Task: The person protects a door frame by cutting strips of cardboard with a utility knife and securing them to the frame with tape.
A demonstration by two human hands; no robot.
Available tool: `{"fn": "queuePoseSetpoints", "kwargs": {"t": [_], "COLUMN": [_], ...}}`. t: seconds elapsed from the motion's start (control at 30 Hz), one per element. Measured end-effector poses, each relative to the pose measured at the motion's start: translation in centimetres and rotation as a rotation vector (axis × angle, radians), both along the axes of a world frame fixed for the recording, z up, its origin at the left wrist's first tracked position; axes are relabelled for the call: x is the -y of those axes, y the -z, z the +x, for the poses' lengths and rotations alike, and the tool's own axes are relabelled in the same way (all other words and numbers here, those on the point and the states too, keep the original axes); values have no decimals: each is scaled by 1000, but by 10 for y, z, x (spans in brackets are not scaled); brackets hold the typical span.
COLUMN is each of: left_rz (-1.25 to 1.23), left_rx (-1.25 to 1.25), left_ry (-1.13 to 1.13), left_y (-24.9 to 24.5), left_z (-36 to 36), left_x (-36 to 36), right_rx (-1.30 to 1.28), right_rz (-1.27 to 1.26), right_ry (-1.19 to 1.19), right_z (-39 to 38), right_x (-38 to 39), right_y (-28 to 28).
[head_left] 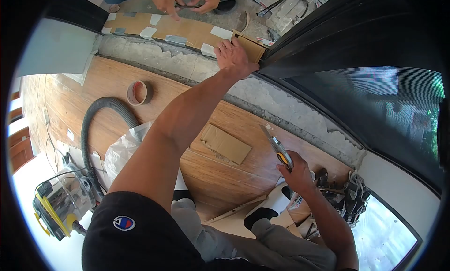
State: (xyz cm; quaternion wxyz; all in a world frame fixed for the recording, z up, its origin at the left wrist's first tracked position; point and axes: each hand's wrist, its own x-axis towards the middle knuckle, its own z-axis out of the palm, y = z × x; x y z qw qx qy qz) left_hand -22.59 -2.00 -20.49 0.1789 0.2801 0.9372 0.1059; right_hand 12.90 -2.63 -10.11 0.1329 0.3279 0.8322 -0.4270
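Observation:
My left hand [233, 58] reaches far forward and presses flat on the end of a cardboard strip [183, 31] patched with pale tape, where a small cardboard flap [253, 47] meets the black door frame [328, 41]. My right hand [296, 170] stays back near my knee and grips a yellow and grey utility knife [277, 147], blade pointing up and away. A loose cardboard piece [226, 143] lies on the wood floor between the two hands.
Another person's two hands [187, 0] work at the strip's far side. A tape roll [138, 92], a grey vacuum hose [101, 118] with its vacuum [58, 205], a plastic bag [123, 149], work gloves [349, 196] and a rough concrete ledge [276, 102] surround me.

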Motion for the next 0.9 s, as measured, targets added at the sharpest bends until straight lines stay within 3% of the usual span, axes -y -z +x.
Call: {"fn": "queuePoseSetpoints", "kwargs": {"t": [0.17, 0.3, 0.37, 0.43, 0.6, 0.83, 0.9], "left_rz": [-2, 96, 247, 248, -116, -122, -60], "left_rx": [76, 30, 41, 77, -25, -13, -34], "left_ry": [7, 270, 568, 605, 729, 765, 894], "left_y": [-11, -3, 11, 14, 5, 15, 15], "left_z": [-12, -56, -79, -90, -87, -92, -95], "left_x": [3, 28, 39, 33, 14, 7, 5], "right_rx": [18, 36, 14, -11, -11, -7, 17], "right_rz": [1, -13, -9, -7, -12, -4, -39], "right_ry": [21, 25, 15, -1, 12, 13, 13], "right_z": [6, 7, 12, 12, 12, 17, 17], "right_x": [-2, -2, -2, -1, 0, 0, 0], "right_y": [0, -2, 1, 6, 6, 6, 7]}}
